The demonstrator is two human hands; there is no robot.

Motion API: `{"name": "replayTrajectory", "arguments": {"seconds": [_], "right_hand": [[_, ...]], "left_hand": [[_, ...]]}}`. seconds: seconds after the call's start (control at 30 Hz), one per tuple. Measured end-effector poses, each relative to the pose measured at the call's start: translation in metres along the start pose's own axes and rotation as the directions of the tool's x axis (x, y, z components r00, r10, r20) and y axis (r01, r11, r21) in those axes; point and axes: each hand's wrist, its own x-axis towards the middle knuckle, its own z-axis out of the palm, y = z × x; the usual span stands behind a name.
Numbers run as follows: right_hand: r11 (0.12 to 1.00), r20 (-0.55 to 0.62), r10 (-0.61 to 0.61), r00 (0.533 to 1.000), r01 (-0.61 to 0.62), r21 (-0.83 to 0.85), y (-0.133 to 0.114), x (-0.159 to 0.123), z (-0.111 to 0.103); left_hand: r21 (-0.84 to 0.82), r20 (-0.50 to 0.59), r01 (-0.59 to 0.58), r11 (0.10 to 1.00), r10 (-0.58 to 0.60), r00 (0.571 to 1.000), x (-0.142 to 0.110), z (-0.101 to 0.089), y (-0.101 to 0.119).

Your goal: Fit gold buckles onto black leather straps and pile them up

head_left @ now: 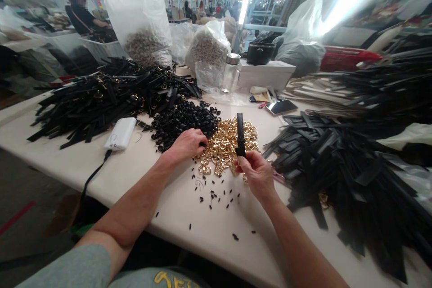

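Observation:
My right hand point(258, 173) pinches a short black strap point(240, 128) by its lower end and holds it upright, with a band around it partway down. Behind that strap lies a heap of gold buckles point(221, 141). At the edge of a pile of small black strap loops point(182, 119), my left hand point(191, 143) has its fingers curled together. A small black piece, seemingly one of these loops, shows at its fingertips; the fingers partly hide it. Small black bits point(212, 195) are scattered on the table point(162, 243) between my forearms.
Black straps with gold buckles point(111, 94) are heaped at left, plain black straps point(324, 157) at right. A white power bank point(120, 133) with a cable lies left. Behind stand a glass bottle point(231, 74), filled plastic bags point(145, 36), and a phone point(281, 107). A person point(84, 13) is farther back.

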Motion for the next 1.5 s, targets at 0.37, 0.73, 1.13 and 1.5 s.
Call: {"name": "replayTrajectory", "arguments": {"seconds": [0.37, 0.73, 1.13, 1.5], "right_hand": [[1.000, 0.041, 0.004, 0.999, -0.003, -0.010, 0.003, -0.001, 0.003], [0.998, 0.039, -0.017, 0.999, 0.019, -0.060, 0.003, -0.001, 0.005], [1.000, 0.073, 0.017, 0.997, -0.018, 0.009, 0.001, -0.004, 0.006], [0.996, 0.118, 0.032, 0.992, -0.022, -0.083, 0.000, -0.003, 0.001]], "left_hand": [[-0.569, -0.210, 0.172, 0.804, -0.345, 0.915, 0.005, 0.002, 0.005], [-0.972, 0.131, 0.204, 0.120, -0.449, 0.884, 0.008, 0.017, 0.040], [-0.936, 0.302, 0.222, -0.273, -0.300, 0.905, 0.003, 0.025, 0.072], [-0.973, 0.218, 0.230, 0.009, -0.289, 0.932, 0.000, 0.023, 0.062]]}}
